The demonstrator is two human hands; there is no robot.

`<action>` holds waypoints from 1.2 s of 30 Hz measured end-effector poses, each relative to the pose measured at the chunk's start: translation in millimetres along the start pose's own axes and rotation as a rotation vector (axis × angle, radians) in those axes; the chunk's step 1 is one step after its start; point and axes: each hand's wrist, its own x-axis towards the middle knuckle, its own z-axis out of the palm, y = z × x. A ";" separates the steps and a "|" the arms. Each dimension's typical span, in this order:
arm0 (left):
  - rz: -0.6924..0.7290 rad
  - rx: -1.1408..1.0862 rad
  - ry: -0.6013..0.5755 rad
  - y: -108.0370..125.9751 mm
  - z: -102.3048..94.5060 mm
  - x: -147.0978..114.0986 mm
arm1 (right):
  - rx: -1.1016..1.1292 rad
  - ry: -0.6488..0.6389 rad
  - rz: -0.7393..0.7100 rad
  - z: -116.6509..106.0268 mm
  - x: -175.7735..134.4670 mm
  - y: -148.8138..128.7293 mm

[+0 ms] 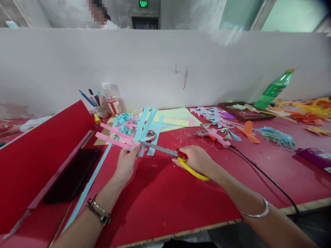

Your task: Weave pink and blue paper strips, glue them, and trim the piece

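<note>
Pinched in my left hand (126,162) are several crossing paper strips: pink paper strips (111,140) point left and blue paper strips (148,124) point up and away. My right hand (195,158) is wrapped round the yellow and red handles of a pair of scissors (165,150). Their blades reach left to the paper beside my left thumb; whether they are open there is too small to tell. Behind the strips lie a round tin-like item (150,135) and a pile of pink and blue paper scraps (126,123).
A pink glue gun (213,135) with a black cord lies right of centre. A phone (72,175) and a red board (43,162) are at left. Toward the back stand a pen cup (101,111), a clear bottle (113,100) and a tilted green bottle (274,90) by a brown tray (248,117).
</note>
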 end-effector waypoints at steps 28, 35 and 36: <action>0.071 0.313 -0.036 -4.2 -12.7 7.7 | 0.182 0.138 0.106 3.1 13.4 29.1; 0.272 0.590 -0.017 3.4 -13.5 5.6 | 0.218 0.317 0.061 3.5 15.0 30.6; 0.293 0.587 -0.026 3.8 -13.4 5.3 | 0.197 0.294 0.041 2.4 13.9 28.1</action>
